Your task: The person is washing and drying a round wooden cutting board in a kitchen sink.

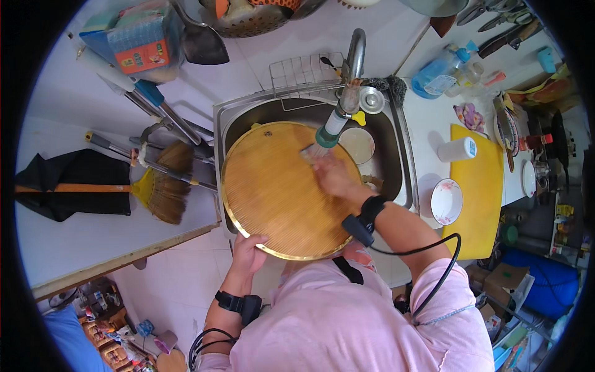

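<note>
A large round wooden-looking board [283,186] with fine ridges and a gold-coloured rim lies tilted over the sink basin [395,181]. My left hand [248,251] grips its lower left rim, thumb on top. On the board's upper right, my right hand [332,172] presses a small pale pad or cloth [309,153], blurred and partly covered by the fingers. Just above that hand hangs the green-and-white nozzle [331,130] of the metal faucet [357,56], with whitish streaks of water below it. A pale bowl [357,145] sits in the basin, partly hidden by the board.
A wire rack [304,76] hangs behind the basin. On the right are a yellow cutting board [474,195], a white bottle [458,149], a floral bowl [446,201] and a blue detergent bottle [434,76]. A broom [169,186] and mop handles [176,118] stand at left.
</note>
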`<state>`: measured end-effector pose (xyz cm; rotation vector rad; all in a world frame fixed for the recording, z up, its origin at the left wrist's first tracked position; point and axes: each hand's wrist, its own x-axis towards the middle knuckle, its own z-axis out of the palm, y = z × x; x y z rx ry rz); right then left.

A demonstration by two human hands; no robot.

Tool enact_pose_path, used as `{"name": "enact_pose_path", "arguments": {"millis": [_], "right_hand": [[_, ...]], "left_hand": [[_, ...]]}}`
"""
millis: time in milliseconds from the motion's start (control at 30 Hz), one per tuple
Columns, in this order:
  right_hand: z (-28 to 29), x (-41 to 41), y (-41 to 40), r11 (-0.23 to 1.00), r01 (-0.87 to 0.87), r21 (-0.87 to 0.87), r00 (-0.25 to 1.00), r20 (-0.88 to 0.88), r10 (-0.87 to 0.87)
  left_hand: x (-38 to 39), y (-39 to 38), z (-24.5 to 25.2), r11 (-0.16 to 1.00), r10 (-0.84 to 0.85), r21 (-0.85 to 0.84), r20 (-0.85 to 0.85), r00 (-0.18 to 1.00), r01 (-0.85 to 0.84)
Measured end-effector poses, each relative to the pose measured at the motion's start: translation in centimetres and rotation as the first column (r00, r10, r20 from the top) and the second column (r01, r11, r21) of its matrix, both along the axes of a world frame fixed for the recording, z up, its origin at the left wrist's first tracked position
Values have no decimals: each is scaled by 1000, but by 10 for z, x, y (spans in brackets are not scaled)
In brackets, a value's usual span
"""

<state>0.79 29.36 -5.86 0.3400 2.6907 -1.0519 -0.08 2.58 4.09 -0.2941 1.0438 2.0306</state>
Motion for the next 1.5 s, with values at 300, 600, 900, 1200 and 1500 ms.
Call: {"name": "enact_pose_path", "arguments": {"millis": [300,600,900,1200,1500], "right_hand": [[93,20,-112,955,-256,-152,951,-215,221],[-15,14,6,985,113,128,992,-77,-103],[-4,11,-47,989,-13,-148,971,-240,-23],[63,51,-86,954,-259,-151,943,-253,216],[-18,33,25,776,333,-535,930,50,-365]], "left_hand": [[-1,19,-28,995,72,63,39,997,-75],[1,-2,-11,998,55,-29,-102,993,-58],[-1,-10,-7,997,43,-51,-126,991,-50],[-1,3,-5,966,255,-22,-75,964,-257],[-2,-14,27,969,162,-149,-234,959,-200]]}}
